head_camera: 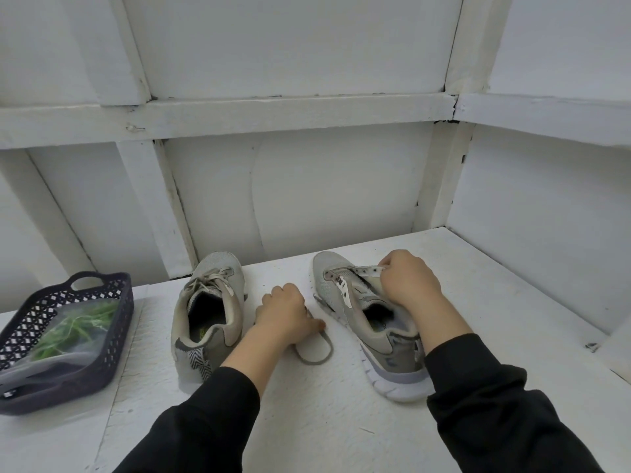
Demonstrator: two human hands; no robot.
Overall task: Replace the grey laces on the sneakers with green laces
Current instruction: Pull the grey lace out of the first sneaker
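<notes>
Head view: left hand (pixel 285 312) fingers pinch loose grey lace (pixel 316 351) on table (pixel 307 421) between the sneakers. Right hand (pixel 408 281) fingers grip eyelet edge of unlaced right sneaker (pixel 379 339). Left sneaker (pixel 208 302) laced. Green laces (pixel 75 329) bagged in basket (pixel 68 394), far left.

On the counter (pixel 307 421), a basket (pixel 116 339) sits far left, with a bag (pixel 51 343) of laces (pixel 78 326) in it. To its right two sneakers point toward the wall (pixel 307 182) behind: the left sneaker (pixel 218 278) near the basket, the right sneaker (pixel 327 268) farther right, and a loose lace (pixel 322 353) lying between them.
</notes>
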